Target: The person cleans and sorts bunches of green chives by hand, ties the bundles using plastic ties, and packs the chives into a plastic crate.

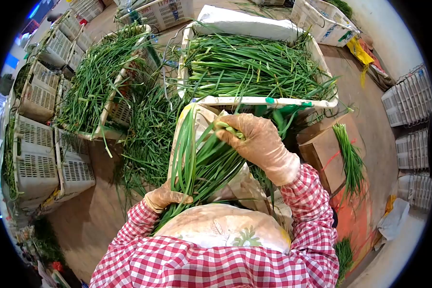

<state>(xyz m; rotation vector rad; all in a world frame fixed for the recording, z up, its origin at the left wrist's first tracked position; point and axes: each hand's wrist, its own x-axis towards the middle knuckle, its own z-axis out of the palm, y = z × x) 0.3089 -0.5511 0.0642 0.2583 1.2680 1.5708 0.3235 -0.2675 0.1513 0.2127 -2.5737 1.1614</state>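
My right hand (257, 141), in a tan glove, is closed around the pale stem ends of some garlic chives (218, 168). Their long green leaves slant down to the left across my lap. Lower down, my gloved left hand (167, 197) is wrapped around the leafy part, its thumb lying over the leaves. A light-coloured cloth or sheet (235, 187) shows beneath the chives. Just beyond my hands stands a white crate (273, 101) heaped with more chives (254, 67).
Another crate (111, 103) overflowing with chives stands at the left, and loose leaves (149, 144) cover the floor beside it. To my right, a tied chive bundle (349, 158) lies by a cardboard box (317, 163). Stacked crates (36, 153) line the left; more (410, 98) stand right.
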